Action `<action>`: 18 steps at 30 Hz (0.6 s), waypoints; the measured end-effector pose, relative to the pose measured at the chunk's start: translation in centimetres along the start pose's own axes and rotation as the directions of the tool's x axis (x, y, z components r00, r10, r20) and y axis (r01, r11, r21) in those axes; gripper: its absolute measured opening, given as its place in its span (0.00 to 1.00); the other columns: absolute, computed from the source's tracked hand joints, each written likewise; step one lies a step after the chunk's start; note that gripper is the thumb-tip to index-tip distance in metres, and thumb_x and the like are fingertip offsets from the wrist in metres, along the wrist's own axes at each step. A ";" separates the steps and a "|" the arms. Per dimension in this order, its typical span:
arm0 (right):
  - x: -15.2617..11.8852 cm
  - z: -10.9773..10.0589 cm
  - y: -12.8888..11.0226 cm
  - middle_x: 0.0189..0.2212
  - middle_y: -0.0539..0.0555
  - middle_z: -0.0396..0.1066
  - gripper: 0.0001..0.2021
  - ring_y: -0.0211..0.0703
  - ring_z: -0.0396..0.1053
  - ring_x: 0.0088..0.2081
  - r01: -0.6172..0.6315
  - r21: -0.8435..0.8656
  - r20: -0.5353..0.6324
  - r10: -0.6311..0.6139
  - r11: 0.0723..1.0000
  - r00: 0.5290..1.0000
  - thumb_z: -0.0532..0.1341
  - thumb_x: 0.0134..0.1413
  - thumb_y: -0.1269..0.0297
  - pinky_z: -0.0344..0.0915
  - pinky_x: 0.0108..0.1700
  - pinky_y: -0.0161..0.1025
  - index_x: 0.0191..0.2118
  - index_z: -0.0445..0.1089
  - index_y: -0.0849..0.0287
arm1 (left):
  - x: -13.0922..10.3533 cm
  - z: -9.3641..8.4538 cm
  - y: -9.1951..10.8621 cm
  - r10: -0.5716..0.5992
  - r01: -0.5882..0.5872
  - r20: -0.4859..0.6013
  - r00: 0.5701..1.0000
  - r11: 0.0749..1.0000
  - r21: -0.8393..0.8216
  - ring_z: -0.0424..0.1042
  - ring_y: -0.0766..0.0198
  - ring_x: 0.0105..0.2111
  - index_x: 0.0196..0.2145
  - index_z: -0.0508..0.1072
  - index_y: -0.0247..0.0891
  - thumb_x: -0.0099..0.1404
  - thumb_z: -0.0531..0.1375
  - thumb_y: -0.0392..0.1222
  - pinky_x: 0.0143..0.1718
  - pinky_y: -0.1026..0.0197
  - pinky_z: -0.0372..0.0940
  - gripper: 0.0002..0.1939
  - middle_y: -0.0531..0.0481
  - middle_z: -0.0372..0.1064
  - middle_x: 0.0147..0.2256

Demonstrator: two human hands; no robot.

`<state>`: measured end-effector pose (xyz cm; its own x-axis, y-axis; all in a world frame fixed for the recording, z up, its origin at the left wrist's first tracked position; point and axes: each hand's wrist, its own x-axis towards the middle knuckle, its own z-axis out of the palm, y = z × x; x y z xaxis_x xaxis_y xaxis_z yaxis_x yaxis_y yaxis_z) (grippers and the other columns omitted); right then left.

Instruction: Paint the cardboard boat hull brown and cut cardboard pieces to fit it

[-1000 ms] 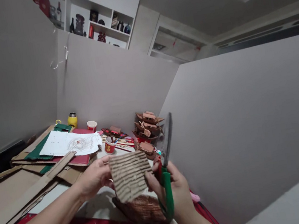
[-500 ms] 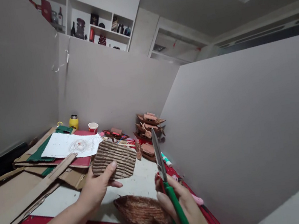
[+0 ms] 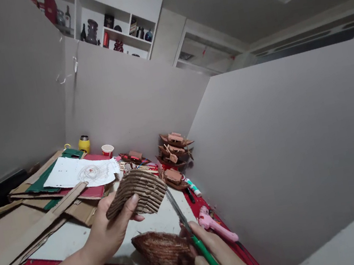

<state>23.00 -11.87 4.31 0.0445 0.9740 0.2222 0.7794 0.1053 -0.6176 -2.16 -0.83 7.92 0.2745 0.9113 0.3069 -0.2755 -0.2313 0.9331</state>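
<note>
My left hand (image 3: 117, 219) grips a piece of corrugated cardboard (image 3: 141, 192), thumb on top, and the piece bows into a curve. Green-handled scissors (image 3: 203, 248) are in my right hand (image 3: 217, 252), their blades pointing up and left with the tip at the cardboard's right edge. Whether the blades are parted is hard to make out. Below both hands a brown boat hull (image 3: 165, 252) rests at the front edge of the white board, partly covered by my right hand.
Several small model boats (image 3: 173, 151) stand at the back right. A pink glue gun (image 3: 216, 225) and a white-green tube (image 3: 193, 187) lie along the right wall. Cardboard strips (image 3: 40, 227), a sketched sheet (image 3: 82, 172), a yellow bottle (image 3: 84, 144) and a paper cup (image 3: 107, 150) are on the left.
The scissors have tilted left and come to the cardboard's right edge. The cardboard now bends more in my left hand. The pink glue gun shows more.
</note>
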 end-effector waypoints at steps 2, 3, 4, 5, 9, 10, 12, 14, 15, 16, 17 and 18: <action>0.1 0.5 0.1 0.53 0.64 0.70 0.35 0.58 0.67 0.54 -0.025 0.020 -0.018 0.025 0.999 1.000 0.58 0.55 0.40 0.62 0.57 0.48 0.61 0.64 0.58 | 0.0 0.0 0.2 0.002 -0.003 0.027 1.000 1.000 0.009 0.71 0.61 0.31 0.35 0.77 0.38 0.62 0.62 0.52 0.32 0.59 0.75 0.14 0.51 0.72 0.31; 0.1 0.6 0.2 0.52 0.64 0.71 0.35 0.58 0.68 0.54 -0.033 0.021 -0.016 0.033 0.999 0.999 0.58 0.55 0.39 0.62 0.57 0.48 0.61 0.65 0.58 | 0.0 0.0 0.2 0.002 -0.002 0.037 0.999 1.000 0.017 0.70 0.61 0.30 0.33 0.77 0.37 0.63 0.62 0.53 0.32 0.60 0.75 0.15 0.51 0.71 0.30; 0.2 0.7 0.3 0.51 0.64 0.72 0.34 0.58 0.68 0.53 -0.037 0.016 -0.001 0.037 0.999 0.999 0.58 0.55 0.39 0.62 0.57 0.48 0.61 0.65 0.58 | 0.0 0.0 0.3 0.000 -0.001 0.045 0.999 1.000 0.021 0.70 0.62 0.30 0.32 0.77 0.37 0.63 0.62 0.53 0.32 0.60 0.75 0.15 0.51 0.71 0.29; 0.3 0.7 0.3 0.50 0.63 0.72 0.34 0.58 0.68 0.53 -0.036 0.007 0.009 0.036 0.999 0.999 0.58 0.54 0.40 0.62 0.57 0.48 0.60 0.65 0.57 | 0.0 0.0 0.4 -0.001 0.000 0.050 0.999 1.000 0.020 0.70 0.62 0.29 0.32 0.77 0.37 0.63 0.62 0.53 0.32 0.60 0.75 0.15 0.51 0.71 0.29; 1.1 0.6 -0.2 0.42 0.60 0.75 0.28 0.54 0.71 0.44 0.014 0.017 -0.011 -0.014 1.000 1.000 0.60 0.54 0.42 0.66 0.49 0.44 0.53 0.70 0.57 | 0.1 -0.1 0.2 -0.010 0.010 0.065 0.998 1.000 -0.013 0.70 0.62 0.30 0.36 0.78 0.37 0.63 0.62 0.51 0.31 0.60 0.75 0.14 0.51 0.72 0.31; 1.3 0.6 -0.4 0.37 0.57 0.74 0.26 0.51 0.71 0.39 0.044 0.038 -0.005 -0.043 0.998 0.999 0.59 0.54 0.41 0.67 0.44 0.41 0.48 0.71 0.57 | 0.1 -0.1 0.1 -0.012 0.013 0.070 0.997 1.000 -0.027 0.70 0.62 0.30 0.36 0.78 0.37 0.63 0.62 0.51 0.31 0.60 0.75 0.14 0.51 0.72 0.31; 1.8 0.6 -1.0 0.27 0.52 0.69 0.23 0.44 0.65 0.29 0.111 0.089 0.053 -0.116 0.990 0.992 0.56 0.56 0.41 0.65 0.33 0.37 0.39 0.71 0.58 | 0.2 -0.2 -0.2 -0.019 0.024 0.077 0.997 0.998 -0.062 0.70 0.61 0.31 0.36 0.78 0.37 0.62 0.63 0.51 0.31 0.59 0.76 0.14 0.50 0.72 0.31; 2.0 0.4 -1.3 0.22 0.48 0.62 0.22 0.39 0.58 0.24 0.152 0.136 0.096 -0.165 0.979 0.982 0.55 0.57 0.41 0.60 0.27 0.34 0.33 0.69 0.58 | 0.2 -0.1 -0.4 -0.047 0.053 0.068 0.997 0.995 -0.089 0.71 0.61 0.31 0.35 0.77 0.36 0.61 0.64 0.50 0.31 0.58 0.76 0.14 0.51 0.73 0.31; 2.0 0.4 -1.4 0.21 0.47 0.60 0.22 0.38 0.55 0.24 0.156 0.150 0.094 -0.171 0.976 0.981 0.55 0.57 0.41 0.58 0.26 0.34 0.32 0.68 0.58 | 0.2 -0.1 -0.4 -0.070 0.075 0.055 0.996 0.993 -0.095 0.71 0.62 0.30 0.35 0.77 0.36 0.60 0.65 0.51 0.30 0.59 0.76 0.14 0.51 0.73 0.30; 2.0 0.3 -1.3 0.21 0.47 0.59 0.21 0.38 0.55 0.24 0.152 0.162 0.088 -0.168 0.975 0.982 0.55 0.58 0.42 0.57 0.26 0.34 0.32 0.67 0.58 | 0.2 -0.1 -0.4 -0.094 0.098 0.043 0.995 0.990 -0.098 0.72 0.63 0.29 0.34 0.77 0.35 0.59 0.66 0.51 0.30 0.59 0.76 0.15 0.51 0.74 0.30; 2.0 0.2 -1.1 0.22 0.47 0.58 0.21 0.38 0.54 0.25 0.147 0.172 0.087 -0.163 0.974 0.983 0.55 0.58 0.43 0.57 0.27 0.34 0.33 0.67 0.58 | 0.2 0.0 -0.3 -0.114 0.116 0.032 0.993 0.988 -0.100 0.72 0.64 0.27 0.33 0.77 0.35 0.58 0.66 0.52 0.30 0.60 0.76 0.16 0.51 0.74 0.30; 1.9 0.2 -0.9 0.22 0.47 0.58 0.20 0.38 0.54 0.26 0.138 0.181 0.099 -0.158 0.974 0.983 0.56 0.58 0.44 0.57 0.27 0.33 0.33 0.66 0.58 | 0.2 0.0 -0.2 -0.126 0.128 0.026 0.992 0.986 -0.102 0.72 0.64 0.26 0.33 0.77 0.35 0.57 0.67 0.52 0.29 0.60 0.75 0.16 0.51 0.74 0.30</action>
<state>22.28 -10.07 5.14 -0.1411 0.9602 0.2411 0.6520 0.2734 -0.7072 -2.01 -0.64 7.79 0.3311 0.9240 0.1912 -0.3306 -0.0762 0.9407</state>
